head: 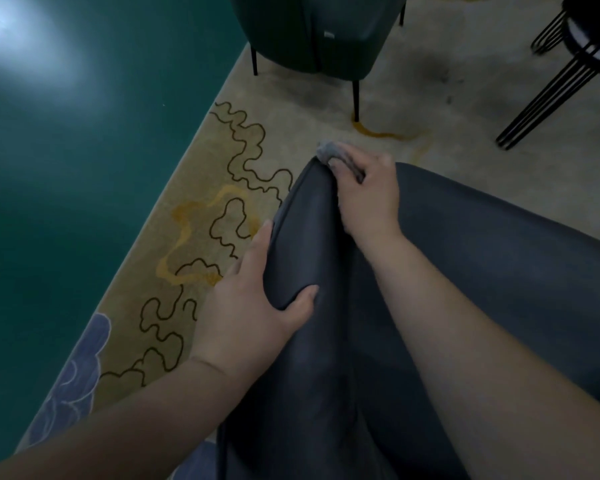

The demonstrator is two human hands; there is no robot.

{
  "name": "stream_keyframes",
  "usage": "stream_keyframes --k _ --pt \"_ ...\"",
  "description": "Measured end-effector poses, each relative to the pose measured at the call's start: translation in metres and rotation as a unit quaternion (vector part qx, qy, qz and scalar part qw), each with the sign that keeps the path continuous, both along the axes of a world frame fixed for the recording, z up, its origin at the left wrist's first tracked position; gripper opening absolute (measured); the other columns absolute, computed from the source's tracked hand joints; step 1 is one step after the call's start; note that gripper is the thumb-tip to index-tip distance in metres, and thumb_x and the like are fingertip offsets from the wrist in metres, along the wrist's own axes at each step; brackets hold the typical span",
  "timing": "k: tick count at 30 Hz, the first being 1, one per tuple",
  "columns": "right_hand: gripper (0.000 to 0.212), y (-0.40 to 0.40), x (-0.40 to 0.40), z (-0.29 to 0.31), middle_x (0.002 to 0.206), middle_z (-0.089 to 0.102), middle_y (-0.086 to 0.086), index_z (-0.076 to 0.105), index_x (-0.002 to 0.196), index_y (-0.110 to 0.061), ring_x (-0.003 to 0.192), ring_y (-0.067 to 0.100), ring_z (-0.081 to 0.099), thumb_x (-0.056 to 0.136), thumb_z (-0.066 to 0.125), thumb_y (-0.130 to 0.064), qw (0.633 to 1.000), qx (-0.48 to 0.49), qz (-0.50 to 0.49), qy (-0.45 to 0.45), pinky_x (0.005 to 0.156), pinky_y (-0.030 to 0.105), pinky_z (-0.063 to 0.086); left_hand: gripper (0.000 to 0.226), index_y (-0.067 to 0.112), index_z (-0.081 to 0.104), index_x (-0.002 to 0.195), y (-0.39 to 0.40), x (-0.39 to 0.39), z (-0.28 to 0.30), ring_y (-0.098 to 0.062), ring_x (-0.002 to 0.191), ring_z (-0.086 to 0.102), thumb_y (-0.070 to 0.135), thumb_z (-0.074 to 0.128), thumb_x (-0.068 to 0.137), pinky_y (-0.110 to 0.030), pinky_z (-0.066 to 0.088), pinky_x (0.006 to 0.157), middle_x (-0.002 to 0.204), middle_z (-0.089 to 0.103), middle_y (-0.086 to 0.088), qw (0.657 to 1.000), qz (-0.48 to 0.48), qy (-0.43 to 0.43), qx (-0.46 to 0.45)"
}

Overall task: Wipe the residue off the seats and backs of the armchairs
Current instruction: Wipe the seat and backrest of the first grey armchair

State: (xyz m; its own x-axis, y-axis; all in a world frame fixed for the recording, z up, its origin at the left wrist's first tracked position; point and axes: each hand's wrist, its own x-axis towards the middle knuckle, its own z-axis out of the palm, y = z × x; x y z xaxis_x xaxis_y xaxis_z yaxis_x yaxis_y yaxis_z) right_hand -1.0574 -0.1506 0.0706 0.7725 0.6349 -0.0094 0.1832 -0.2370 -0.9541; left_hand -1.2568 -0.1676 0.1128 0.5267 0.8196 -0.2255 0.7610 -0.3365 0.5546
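A person's right hand (364, 188) is gripping a soft, light grey cloth (340, 155) at the top edge of a dark armchair (482, 258) on the carpet (194, 216), while the left hand (253, 303), thumb and fingers curled over the rim, is steadying its smooth, likely slippery back.

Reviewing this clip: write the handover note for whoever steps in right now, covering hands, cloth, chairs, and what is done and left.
Left hand: grips the near dark armchair at its edge, steadying it.
Right hand: holds the grey cloth, pressed on the same chair's far corner.
Green armchair: stands beyond on the rug, untouched now.
Done: cannot tell; no residue visible.
Left: finish this chair, then probably the green one.
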Motion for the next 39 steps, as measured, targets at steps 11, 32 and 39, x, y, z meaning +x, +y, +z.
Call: stream_keyframes --k 11,32,39 --pt "0.035 -0.04 -0.039 -0.008 0.097 0.037 -0.008 0.064 0.12 -0.027 0.09 -0.008 0.042 0.087 0.064 -0.014 0.992 0.054 0.029 -0.109 0.088 0.006 0.035 0.08 0.046 0.01 0.149 0.001 -0.002 -0.001 -0.018 0.124 0.051 0.066 0.044 0.08 -0.029 0.045 0.095 0.144 0.047 0.004 1.0 -0.011 -0.015 0.005" --pt "0.025 -0.155 -0.11 0.012 0.093 0.051 0.0 0.067 0.113 -0.011 0.077 -0.015 0.052 0.088 0.064 -0.007 0.979 -0.12 -0.024 0.162 0.073 -0.003 0.034 0.073 0.039 0.006 0.152 0.0 0.004 0.003 -0.031 0.123 0.05 0.057 0.039 0.09 -0.041 0.046 0.096 0.147 0.043 -0.008 1.0 -0.016 0.022 -0.002" --pt "0.025 -0.148 -0.08 0.06 0.098 0.047 0.003 0.068 0.114 -0.016 0.076 -0.008 0.05 0.089 0.065 -0.013 0.985 -0.163 -0.035 0.05 0.069 -0.006 0.031 0.075 0.041 -0.005 0.149 0.004 -0.001 0.01 -0.031 0.117 0.055 0.061 0.039 0.091 -0.043 0.05 0.09 0.15 0.039 -0.008 0.996 -0.056 0.047 -0.058"
